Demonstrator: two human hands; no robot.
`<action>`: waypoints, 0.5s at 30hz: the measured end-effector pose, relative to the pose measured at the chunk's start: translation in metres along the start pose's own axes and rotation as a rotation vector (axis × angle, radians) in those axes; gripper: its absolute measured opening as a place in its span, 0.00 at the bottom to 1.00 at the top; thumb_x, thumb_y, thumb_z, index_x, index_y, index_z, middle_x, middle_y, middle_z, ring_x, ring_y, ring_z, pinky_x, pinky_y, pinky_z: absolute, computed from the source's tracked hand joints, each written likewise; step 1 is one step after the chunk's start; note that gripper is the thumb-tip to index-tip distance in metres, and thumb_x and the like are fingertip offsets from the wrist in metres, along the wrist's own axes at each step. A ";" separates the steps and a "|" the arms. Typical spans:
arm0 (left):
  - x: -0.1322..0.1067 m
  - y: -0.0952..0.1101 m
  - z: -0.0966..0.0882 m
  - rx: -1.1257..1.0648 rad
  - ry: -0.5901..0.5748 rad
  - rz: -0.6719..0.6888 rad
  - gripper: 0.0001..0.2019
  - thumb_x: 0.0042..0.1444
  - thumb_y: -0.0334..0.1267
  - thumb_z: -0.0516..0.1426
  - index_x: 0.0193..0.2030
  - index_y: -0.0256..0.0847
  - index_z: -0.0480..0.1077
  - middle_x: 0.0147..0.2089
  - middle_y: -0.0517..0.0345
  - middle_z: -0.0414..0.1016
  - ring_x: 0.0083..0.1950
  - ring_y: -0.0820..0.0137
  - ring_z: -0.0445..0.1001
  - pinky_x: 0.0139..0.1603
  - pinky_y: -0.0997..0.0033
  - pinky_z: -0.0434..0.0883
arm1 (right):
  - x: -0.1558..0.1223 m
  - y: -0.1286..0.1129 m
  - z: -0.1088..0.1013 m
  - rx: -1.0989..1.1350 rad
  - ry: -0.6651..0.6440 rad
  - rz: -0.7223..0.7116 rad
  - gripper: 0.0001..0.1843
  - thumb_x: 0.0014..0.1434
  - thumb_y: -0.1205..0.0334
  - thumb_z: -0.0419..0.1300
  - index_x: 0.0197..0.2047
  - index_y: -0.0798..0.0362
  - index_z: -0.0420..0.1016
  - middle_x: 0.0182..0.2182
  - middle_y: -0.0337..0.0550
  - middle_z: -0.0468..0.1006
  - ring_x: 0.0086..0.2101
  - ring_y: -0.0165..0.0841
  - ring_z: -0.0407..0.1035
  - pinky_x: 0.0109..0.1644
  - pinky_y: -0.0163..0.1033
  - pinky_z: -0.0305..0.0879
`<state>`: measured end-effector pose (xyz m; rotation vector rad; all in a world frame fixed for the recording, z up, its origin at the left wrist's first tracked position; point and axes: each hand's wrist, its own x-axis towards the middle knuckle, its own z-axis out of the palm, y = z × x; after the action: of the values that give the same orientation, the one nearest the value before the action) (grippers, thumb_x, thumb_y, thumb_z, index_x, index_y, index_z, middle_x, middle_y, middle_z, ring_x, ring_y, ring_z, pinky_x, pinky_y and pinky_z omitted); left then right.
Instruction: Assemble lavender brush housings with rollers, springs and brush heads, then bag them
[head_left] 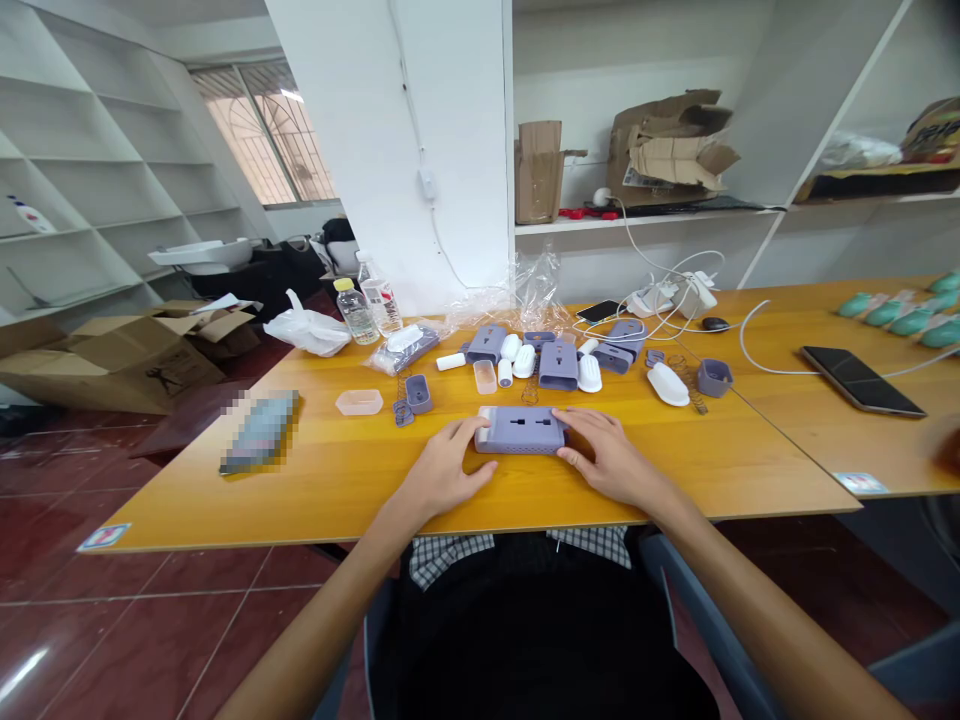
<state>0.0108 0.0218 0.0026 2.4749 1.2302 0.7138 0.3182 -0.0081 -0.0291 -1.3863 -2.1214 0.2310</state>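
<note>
A lavender plastic case (520,430) with slots in its top lies flat on the wooden table (337,480) in front of me. My left hand (448,468) grips its left end, fingers curled against the side. My right hand (604,457) holds the right end, fingers bent over the edge. Behind the case lie several more lavender housings (559,365), white caps (666,384), a clear small cup (485,376) and metal springs (400,397).
A clear tray (359,402) and a blurred flat object (260,432) lie at left. Two bottles (357,311), a white bag (309,329), chargers with cables (679,292), a mouse (715,324) and phones (859,380) sit further back. Cardboard boxes (105,355) stand on the floor at left.
</note>
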 end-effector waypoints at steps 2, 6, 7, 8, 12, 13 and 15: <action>0.001 0.002 0.004 0.017 0.049 -0.042 0.24 0.66 0.42 0.58 0.68 0.46 0.65 0.62 0.46 0.79 0.62 0.51 0.79 0.67 0.43 0.74 | 0.001 -0.002 0.001 -0.033 -0.009 0.026 0.30 0.75 0.54 0.53 0.77 0.43 0.63 0.68 0.52 0.75 0.68 0.49 0.68 0.73 0.64 0.59; 0.000 0.001 0.013 0.166 0.062 -0.113 0.31 0.69 0.43 0.56 0.76 0.41 0.57 0.71 0.37 0.72 0.72 0.45 0.72 0.72 0.37 0.68 | 0.002 -0.007 0.001 -0.076 -0.032 0.039 0.32 0.75 0.52 0.52 0.79 0.42 0.59 0.70 0.51 0.73 0.68 0.49 0.67 0.74 0.64 0.57; 0.000 -0.002 0.014 0.200 0.047 -0.116 0.33 0.68 0.43 0.56 0.77 0.40 0.55 0.73 0.36 0.70 0.74 0.44 0.70 0.73 0.37 0.66 | 0.001 -0.007 0.001 -0.079 -0.035 0.034 0.33 0.75 0.52 0.52 0.80 0.41 0.57 0.71 0.51 0.72 0.69 0.49 0.66 0.74 0.65 0.57; -0.001 -0.006 0.014 0.225 0.031 -0.114 0.34 0.68 0.42 0.56 0.78 0.40 0.54 0.75 0.36 0.69 0.75 0.45 0.68 0.75 0.37 0.65 | 0.001 -0.005 0.001 -0.079 -0.036 0.030 0.34 0.75 0.53 0.52 0.81 0.41 0.55 0.72 0.51 0.71 0.70 0.49 0.65 0.74 0.65 0.56; -0.008 -0.030 0.006 0.291 -0.048 -0.087 0.30 0.69 0.38 0.52 0.77 0.40 0.61 0.78 0.40 0.66 0.79 0.50 0.64 0.80 0.41 0.59 | -0.002 0.005 0.005 -0.080 0.016 0.057 0.38 0.71 0.62 0.49 0.82 0.47 0.50 0.74 0.54 0.68 0.72 0.48 0.62 0.75 0.65 0.57; -0.010 -0.037 0.002 0.309 -0.060 -0.094 0.29 0.69 0.38 0.51 0.76 0.39 0.63 0.79 0.40 0.64 0.80 0.50 0.62 0.80 0.41 0.58 | -0.002 0.008 0.007 -0.100 0.042 0.085 0.38 0.70 0.65 0.48 0.82 0.49 0.51 0.74 0.55 0.68 0.72 0.48 0.62 0.75 0.66 0.56; -0.013 -0.047 -0.005 0.328 -0.079 -0.099 0.29 0.70 0.38 0.49 0.76 0.37 0.64 0.80 0.40 0.62 0.81 0.51 0.60 0.81 0.42 0.57 | -0.003 0.012 0.012 -0.167 0.079 0.152 0.38 0.69 0.67 0.47 0.81 0.51 0.55 0.74 0.57 0.68 0.73 0.50 0.61 0.76 0.70 0.52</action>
<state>-0.0298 0.0396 -0.0181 2.6421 1.5326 0.4112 0.3217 -0.0033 -0.0450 -1.6286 -2.0104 0.0582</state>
